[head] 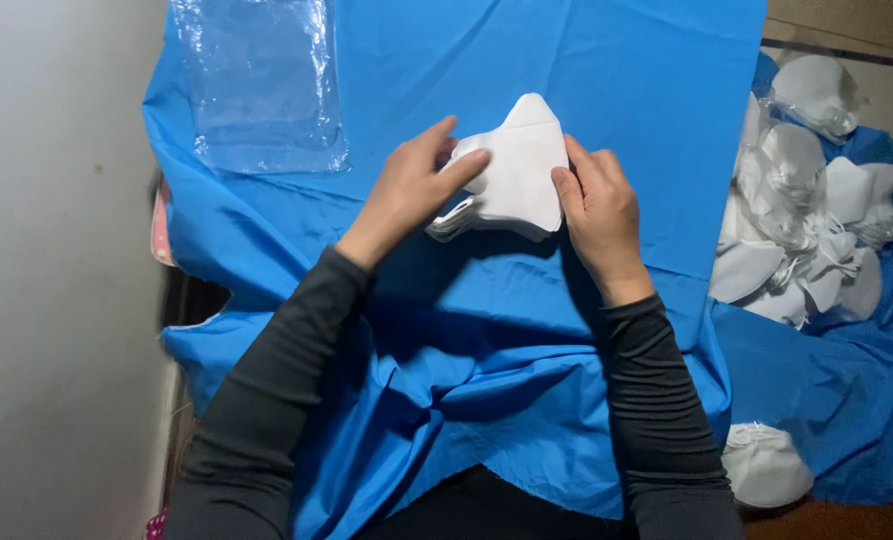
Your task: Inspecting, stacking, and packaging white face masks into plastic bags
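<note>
A grey wall [57, 270] stands leftmost, then a clear bag [262, 85] on the blue cloth [447, 330]. Left hand [412, 185] and right hand [597, 210] pinch a stack of white masks [512, 175] mid-cloth. A mask pile [807, 220] lies rightmost.

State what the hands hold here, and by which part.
Both hold a stack of white folded masks: left hand at its left edge, right hand at its right edge.
</note>
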